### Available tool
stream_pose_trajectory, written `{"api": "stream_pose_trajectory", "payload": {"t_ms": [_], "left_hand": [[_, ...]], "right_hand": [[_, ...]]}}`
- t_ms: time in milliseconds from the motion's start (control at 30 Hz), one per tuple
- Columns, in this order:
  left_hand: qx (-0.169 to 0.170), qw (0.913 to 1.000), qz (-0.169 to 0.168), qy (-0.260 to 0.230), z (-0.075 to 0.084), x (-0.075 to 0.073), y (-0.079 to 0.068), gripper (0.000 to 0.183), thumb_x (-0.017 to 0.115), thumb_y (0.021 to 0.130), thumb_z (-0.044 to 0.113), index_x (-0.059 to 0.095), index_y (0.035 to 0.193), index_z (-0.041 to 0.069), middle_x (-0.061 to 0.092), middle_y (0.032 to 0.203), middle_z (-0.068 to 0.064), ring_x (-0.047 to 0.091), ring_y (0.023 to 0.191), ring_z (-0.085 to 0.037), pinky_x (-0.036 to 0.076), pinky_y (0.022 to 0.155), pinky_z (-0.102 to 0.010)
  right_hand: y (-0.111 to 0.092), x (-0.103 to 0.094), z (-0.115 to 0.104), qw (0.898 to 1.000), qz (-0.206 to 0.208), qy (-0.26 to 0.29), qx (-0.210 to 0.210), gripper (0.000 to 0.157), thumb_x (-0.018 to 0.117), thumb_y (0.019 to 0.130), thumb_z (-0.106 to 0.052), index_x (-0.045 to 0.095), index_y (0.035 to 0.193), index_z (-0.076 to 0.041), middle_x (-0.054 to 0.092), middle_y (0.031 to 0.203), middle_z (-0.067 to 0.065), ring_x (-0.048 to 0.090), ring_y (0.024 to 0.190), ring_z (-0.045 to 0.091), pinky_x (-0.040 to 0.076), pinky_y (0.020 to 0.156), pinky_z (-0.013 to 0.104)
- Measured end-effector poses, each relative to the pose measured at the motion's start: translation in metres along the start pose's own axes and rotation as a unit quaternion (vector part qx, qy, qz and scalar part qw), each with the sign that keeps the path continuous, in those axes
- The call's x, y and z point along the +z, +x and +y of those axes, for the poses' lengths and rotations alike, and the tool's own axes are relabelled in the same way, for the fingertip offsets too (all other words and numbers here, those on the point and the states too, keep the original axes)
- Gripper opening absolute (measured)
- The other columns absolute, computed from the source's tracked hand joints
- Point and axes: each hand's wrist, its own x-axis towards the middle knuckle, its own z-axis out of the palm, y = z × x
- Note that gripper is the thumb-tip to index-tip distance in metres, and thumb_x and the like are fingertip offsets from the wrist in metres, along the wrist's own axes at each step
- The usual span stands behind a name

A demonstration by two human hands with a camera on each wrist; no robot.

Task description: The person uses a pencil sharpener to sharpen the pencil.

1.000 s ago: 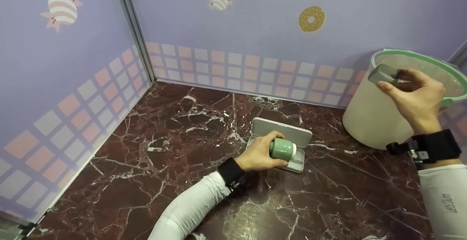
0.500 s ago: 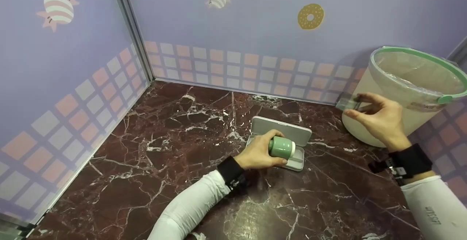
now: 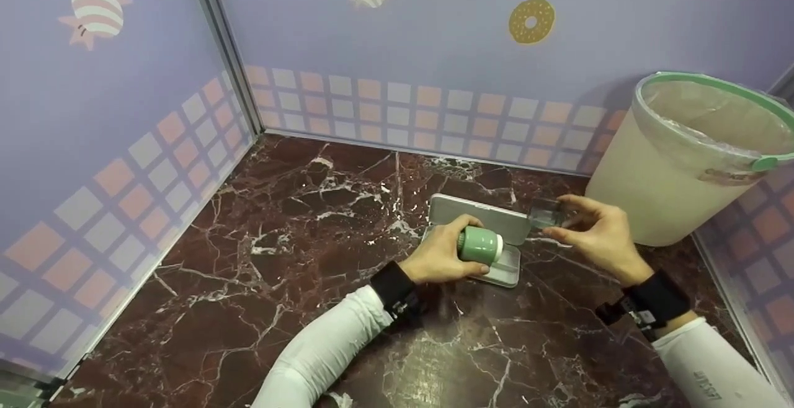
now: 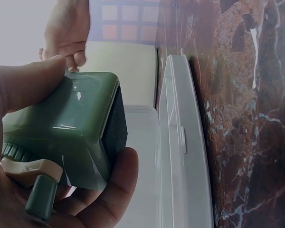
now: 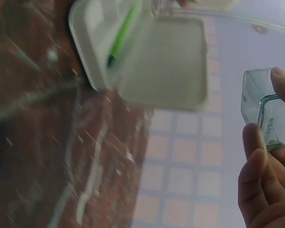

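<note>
My left hand (image 3: 439, 255) grips a green pencil sharpener (image 3: 477, 245) with a crank handle, seen close in the left wrist view. One end of its body looks dark and open there. It is held over an open pale pencil case (image 3: 501, 270), which it partly hides. My right hand (image 3: 602, 234) pinches a clear plastic shavings drawer (image 3: 546, 214) between thumb and fingers, beside the case's raised lid. In the right wrist view the drawer (image 5: 256, 97) looks see-through. A bright green pen or pencil (image 5: 122, 35) lies in the case, which is blurred there.
A pale trash bin (image 3: 657, 172) with a green rim and plastic liner stands at the back right. Patterned walls (image 3: 397, 104) close off the back and sides of the dark red marbled table (image 3: 217, 309). Small white specks lie behind the case.
My right hand has come down and left from the bin's mouth with the clear drawer, towards the sharpener. My left hand has stayed nearly still, holding the sharpener.
</note>
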Motion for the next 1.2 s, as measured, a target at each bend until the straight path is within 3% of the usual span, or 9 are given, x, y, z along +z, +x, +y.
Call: {"api": "stream_pose_trajectory", "payload": {"t_ms": [100, 267, 400, 600, 900, 1200], "left_hand": [[0.001, 1.0, 0.002, -0.004, 0.0, -0.001, 0.0, 0.073, 0.1, 0.081, 0.027, 0.06, 0.143, 0.018, 0.077, 0.127, -0.011, 0.073, 0.104, -0.017, 0.06, 0.091, -0.028], [0.005, 1.0, 0.002, -0.007, 0.001, -0.002, 0.0, 0.074, 0.1, 0.082, 0.027, 0.06, 0.143, 0.018, 0.077, 0.127, -0.012, 0.073, 0.105, -0.017, 0.06, 0.09, -0.027], [0.003, 1.0, 0.007, -0.005, 0.0, -0.001, -0.001, 0.074, 0.1, 0.081, 0.026, 0.06, 0.143, 0.018, 0.078, 0.128, -0.012, 0.073, 0.105, -0.017, 0.059, 0.09, -0.027], [-0.002, 0.9998, 0.018, 0.01, 0.0, 0.001, 0.0, 0.076, 0.102, 0.078, 0.027, 0.061, 0.142, 0.02, 0.078, 0.126, -0.009, 0.072, 0.104, -0.017, 0.058, 0.092, -0.029], [0.006, 0.9998, 0.016, 0.006, 0.005, 0.007, 0.002, 0.076, 0.102, 0.078, 0.026, 0.061, 0.142, 0.021, 0.079, 0.125, -0.009, 0.072, 0.103, -0.016, 0.058, 0.09, -0.028], [0.016, 0.9999, 0.003, 0.0, 0.007, 0.013, 0.002, 0.074, 0.101, 0.08, 0.024, 0.06, 0.142, 0.018, 0.078, 0.129, -0.011, 0.072, 0.104, -0.014, 0.058, 0.088, -0.023]], "right_hand": [[-0.009, 0.013, 0.005, 1.0, -0.024, 0.007, 0.005, 0.063, 0.1, 0.079, -0.002, 0.075, 0.136, 0.002, 0.083, 0.099, 0.026, 0.075, 0.071, 0.0, 0.062, 0.062, 0.019], [-0.029, 0.032, 0.016, 0.996, -0.075, 0.048, 0.026, 0.065, 0.098, 0.079, 0.0, 0.072, 0.138, 0.007, 0.083, 0.107, 0.028, 0.076, 0.073, 0.006, 0.064, 0.066, 0.023], [-0.039, 0.043, 0.023, 0.993, -0.096, 0.064, 0.019, 0.065, 0.097, 0.079, 0.004, 0.071, 0.138, 0.011, 0.081, 0.097, 0.03, 0.075, 0.071, 0.006, 0.061, 0.062, 0.022], [-0.045, 0.055, 0.025, 0.989, -0.121, 0.088, 0.0, 0.065, 0.096, 0.079, 0.006, 0.07, 0.138, 0.012, 0.077, 0.114, 0.036, 0.075, 0.073, 0.004, 0.061, 0.062, 0.021], [-0.05, 0.062, 0.026, 0.988, -0.123, 0.096, -0.012, 0.064, 0.095, 0.081, 0.006, 0.069, 0.139, 0.014, 0.077, 0.126, 0.035, 0.074, 0.075, 0.004, 0.061, 0.064, 0.021], [-0.054, 0.067, 0.028, 0.988, -0.115, 0.1, -0.007, 0.065, 0.094, 0.081, 0.007, 0.068, 0.14, 0.015, 0.077, 0.125, 0.037, 0.076, 0.078, 0.003, 0.063, 0.067, 0.021]]}}
